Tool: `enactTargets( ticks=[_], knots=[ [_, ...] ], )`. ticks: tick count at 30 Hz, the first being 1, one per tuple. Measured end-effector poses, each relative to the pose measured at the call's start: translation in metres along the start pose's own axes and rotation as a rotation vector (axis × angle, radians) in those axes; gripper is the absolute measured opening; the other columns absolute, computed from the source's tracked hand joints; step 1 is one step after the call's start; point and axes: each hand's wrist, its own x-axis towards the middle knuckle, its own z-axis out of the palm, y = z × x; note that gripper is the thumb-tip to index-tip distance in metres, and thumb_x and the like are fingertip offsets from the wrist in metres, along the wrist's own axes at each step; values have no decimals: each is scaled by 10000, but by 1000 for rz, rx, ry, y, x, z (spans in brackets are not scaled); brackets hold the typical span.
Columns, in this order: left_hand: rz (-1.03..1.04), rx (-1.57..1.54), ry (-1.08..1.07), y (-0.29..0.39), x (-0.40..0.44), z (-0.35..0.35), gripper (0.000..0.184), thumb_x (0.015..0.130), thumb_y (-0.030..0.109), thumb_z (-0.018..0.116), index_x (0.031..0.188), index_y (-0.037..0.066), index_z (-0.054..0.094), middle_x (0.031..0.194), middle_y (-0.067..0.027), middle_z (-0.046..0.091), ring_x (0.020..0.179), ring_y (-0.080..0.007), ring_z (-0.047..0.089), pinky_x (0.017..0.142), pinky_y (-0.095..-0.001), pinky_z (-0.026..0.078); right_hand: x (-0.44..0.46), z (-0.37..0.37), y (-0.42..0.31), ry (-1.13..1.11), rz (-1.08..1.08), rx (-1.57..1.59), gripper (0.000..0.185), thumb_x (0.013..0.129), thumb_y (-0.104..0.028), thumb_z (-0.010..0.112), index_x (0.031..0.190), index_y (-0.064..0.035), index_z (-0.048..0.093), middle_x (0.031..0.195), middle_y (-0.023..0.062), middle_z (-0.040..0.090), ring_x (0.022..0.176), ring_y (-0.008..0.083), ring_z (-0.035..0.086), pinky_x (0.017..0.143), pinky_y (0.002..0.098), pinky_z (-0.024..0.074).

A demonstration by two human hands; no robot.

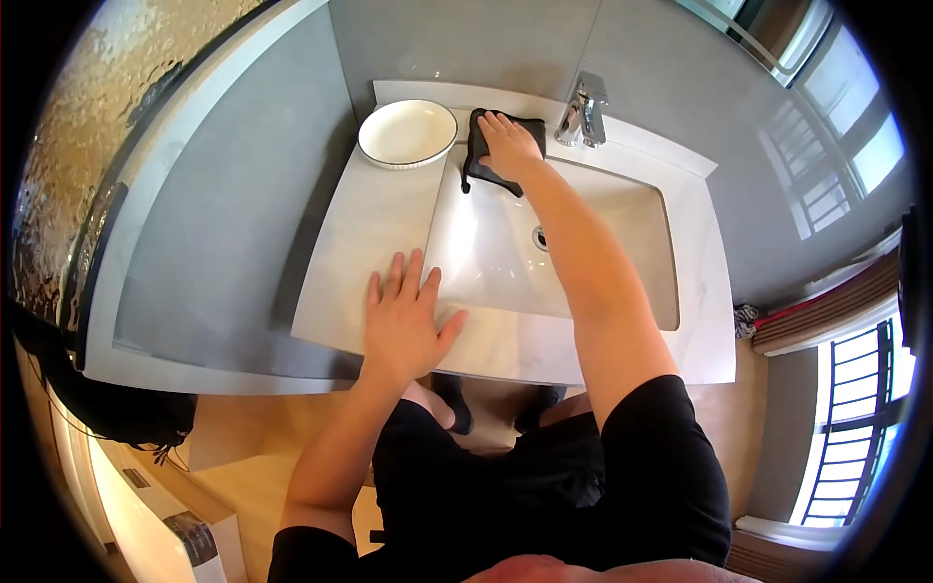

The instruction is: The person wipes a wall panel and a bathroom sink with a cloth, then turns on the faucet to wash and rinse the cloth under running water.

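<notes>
My right hand (511, 149) bears down on a black cloth (532, 126) at the back left corner of the sink, its fingers close together over the fabric and the thumb out to the side. Part of the cloth lies under the palm, and one corner hangs down over the basin edge. On the front of the white countertop (369, 228), my left hand (404, 321) rests flat with fingers spread, holding nothing. The white sink basin (612, 209) lies under my right forearm, which partly covers the drain (540, 238).
A white dish with a dark rim (408, 134) stands at the counter's back left, beside the cloth. The chrome faucet (583, 112) rises behind the basin, just right of the cloth. Grey walls (466, 44) enclose the counter at the back and left.
</notes>
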Motion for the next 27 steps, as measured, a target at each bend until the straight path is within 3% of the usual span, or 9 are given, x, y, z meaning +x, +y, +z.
enactTargets(
  ticks=[2, 4, 7, 13, 21, 24, 25, 27],
  knots=[
    [-9, 1, -9, 3, -1, 0, 608, 894, 451, 605, 1330, 29, 575, 1527, -215, 393, 1421, -400, 343, 1149, -577, 236, 3, 7, -2, 52, -70, 41, 724, 902, -295, 683, 1506, -86, 343, 1581, 79, 342, 1459, 248, 317, 1175, 377, 298],
    [-3, 1, -3, 2, -1, 3, 609, 891, 451, 608, 1328, 28, 577, 1532, -221, 383, 1419, -400, 347, 1146, -577, 240, 6, 19, -13, 122, -81, 56, 507, 978, -209, 526, 1460, -82, 432, 1564, 53, 379, 1454, 221, 329, 1175, 359, 300],
    [3, -2, 35, 1, -3, 5, 602, 888, 448, 612, 1315, 25, 588, 1536, -232, 371, 1414, -401, 357, 1138, -578, 253, 7, 24, -28, 157, -40, 80, 485, 988, -182, 485, 1464, -93, 439, 1545, 40, 408, 1453, 208, 332, 1179, 361, 293],
    [16, -17, 99, 3, -5, 2, 576, 889, 446, 612, 1275, 19, 618, 1528, -248, 375, 1402, -406, 376, 1127, -575, 280, -20, -4, -36, -64, -155, 151, 493, 1019, -205, 454, 1495, -91, 395, 1602, 41, 295, 1488, 230, 254, 1199, 413, 262],
    [7, -8, 100, 0, -10, 4, 552, 890, 431, 616, 1253, 16, 632, 1520, -254, 383, 1402, -395, 381, 1136, -556, 284, -56, -23, -25, -120, -83, 161, 501, 1010, -166, 443, 1505, -110, 384, 1624, 43, 256, 1505, 244, 219, 1196, 439, 271],
    [-21, -37, 103, -1, -8, 3, 537, 888, 425, 619, 1231, 13, 643, 1514, -257, 388, 1397, -384, 391, 1134, -548, 294, -83, -56, -18, -270, 13, 823, 445, 986, -277, 551, 1358, -33, 542, 1290, 140, 628, 1174, 253, 581, 991, 400, 445],
    [-24, -23, 98, -1, -8, 4, 538, 890, 421, 620, 1240, 12, 634, 1512, -256, 391, 1390, -382, 399, 1132, -545, 299, -89, -48, -16, -189, 148, 1004, 431, 982, -346, 576, 1254, -13, 605, 1059, 126, 698, 984, 203, 615, 884, 375, 467],
    [-31, -23, 96, 0, -11, 3, 540, 891, 416, 621, 1249, 12, 625, 1510, -254, 394, 1383, -381, 408, 1131, -541, 305, -125, -87, -25, -228, 248, 1514, 432, 1008, -337, 560, 1293, -12, 563, 1166, 107, 656, 1052, 211, 619, 932, 383, 484]
  ],
)
